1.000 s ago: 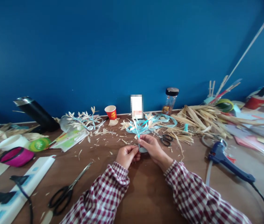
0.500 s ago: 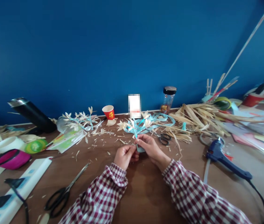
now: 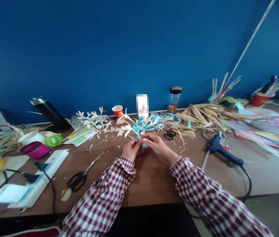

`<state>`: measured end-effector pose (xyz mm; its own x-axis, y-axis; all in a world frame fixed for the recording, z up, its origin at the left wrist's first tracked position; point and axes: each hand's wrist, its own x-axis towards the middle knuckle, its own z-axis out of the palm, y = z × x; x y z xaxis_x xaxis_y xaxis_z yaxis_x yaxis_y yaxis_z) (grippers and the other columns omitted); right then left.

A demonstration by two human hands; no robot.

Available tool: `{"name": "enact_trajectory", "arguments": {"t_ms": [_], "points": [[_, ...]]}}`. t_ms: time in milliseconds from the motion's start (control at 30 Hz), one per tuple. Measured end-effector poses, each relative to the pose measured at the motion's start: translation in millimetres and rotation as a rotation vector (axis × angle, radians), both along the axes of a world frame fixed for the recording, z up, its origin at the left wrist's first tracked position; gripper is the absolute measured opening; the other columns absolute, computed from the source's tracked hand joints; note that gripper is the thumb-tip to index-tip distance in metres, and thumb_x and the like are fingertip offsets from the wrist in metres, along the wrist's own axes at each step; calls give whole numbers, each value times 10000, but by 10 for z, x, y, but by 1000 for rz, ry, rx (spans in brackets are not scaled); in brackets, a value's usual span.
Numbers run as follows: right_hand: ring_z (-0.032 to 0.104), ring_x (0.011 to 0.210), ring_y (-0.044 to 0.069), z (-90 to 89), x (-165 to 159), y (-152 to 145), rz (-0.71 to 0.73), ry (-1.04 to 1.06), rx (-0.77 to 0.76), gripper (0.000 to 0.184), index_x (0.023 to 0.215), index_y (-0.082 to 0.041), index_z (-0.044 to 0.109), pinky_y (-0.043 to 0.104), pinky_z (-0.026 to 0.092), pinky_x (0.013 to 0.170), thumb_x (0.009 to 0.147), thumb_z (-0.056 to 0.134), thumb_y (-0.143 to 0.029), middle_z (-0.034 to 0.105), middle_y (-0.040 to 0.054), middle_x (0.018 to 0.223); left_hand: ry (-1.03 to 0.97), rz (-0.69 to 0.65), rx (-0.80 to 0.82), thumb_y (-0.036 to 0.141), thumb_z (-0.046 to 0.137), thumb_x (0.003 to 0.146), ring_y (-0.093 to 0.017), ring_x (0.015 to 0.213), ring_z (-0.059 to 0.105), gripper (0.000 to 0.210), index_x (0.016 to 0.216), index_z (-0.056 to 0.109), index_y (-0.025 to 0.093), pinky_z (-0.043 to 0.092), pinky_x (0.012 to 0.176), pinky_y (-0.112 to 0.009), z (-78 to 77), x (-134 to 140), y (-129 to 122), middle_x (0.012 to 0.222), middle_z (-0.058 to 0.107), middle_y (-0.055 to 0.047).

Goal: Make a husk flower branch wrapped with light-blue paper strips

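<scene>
My left hand [image 3: 131, 148] is closed, pinching the base of a flower spray, whose stem [image 3: 138, 133] is wrapped in light blue. Cream petals of the spray [image 3: 125, 130] lean up and to the left. Just right of it, my right hand [image 3: 156, 145] is closed, thumb and fingers at light blue tape [image 3: 144, 145] beside the stem; its fingertips are partly hidden. Behind both hands lies a loose heap of light blue ribbon [image 3: 154, 121]. A second spray of cream flowers [image 3: 92, 119] rests farther back on the left.
Scissors [image 3: 80, 177] and a power strip [image 3: 46, 174] lie left. Small scissors [image 3: 170, 134], dried husks [image 3: 200, 117] and a blue glue gun [image 3: 224, 150] are on the right. At the back stand a red paper cup [image 3: 118, 112], a jar [image 3: 174, 100] and a tilted black flask [image 3: 49, 113].
The view has shifted, now showing the table's front edge. My left hand has moved up to the stem beside my right fingers, and the spray tilts more to the left.
</scene>
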<state>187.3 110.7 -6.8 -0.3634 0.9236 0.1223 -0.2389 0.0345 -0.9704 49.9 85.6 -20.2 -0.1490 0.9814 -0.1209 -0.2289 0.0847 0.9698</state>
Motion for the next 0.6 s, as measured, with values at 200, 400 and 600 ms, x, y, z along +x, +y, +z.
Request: {"name": "enact_trajectory", "arguments": {"t_ms": [200, 400, 600], "points": [[553, 611, 120, -65, 123, -369, -37, -201, 85, 317, 927, -128, 645, 234, 429, 549, 731, 650, -377, 651, 21, 750, 64, 37, 35, 415, 769, 580, -115, 580, 595, 331, 743, 684, 139, 536, 560, -241, 76, 59, -312, 659, 648, -10], [542, 583, 115, -19, 180, -632, -53, -208, 121, 246, 882, -127, 635, 230, 433, 564, 762, 614, -341, 642, 7, 694, 152, 35, 122, 377, 766, 595, -120, 551, 582, 292, 735, 708, 128, 515, 544, -238, 126, 82, -473, 636, 655, -26], [597, 760, 163, -99, 168, -811, -97, -355, 262, 159, 857, -143, 656, 254, 460, 708, 783, 540, -223, 680, 32, 810, 148, 28, 142, 347, 765, 591, -135, 597, 601, 318, 823, 704, 139, 517, 576, -254, -45, 34, -550, 675, 673, -26]]}}
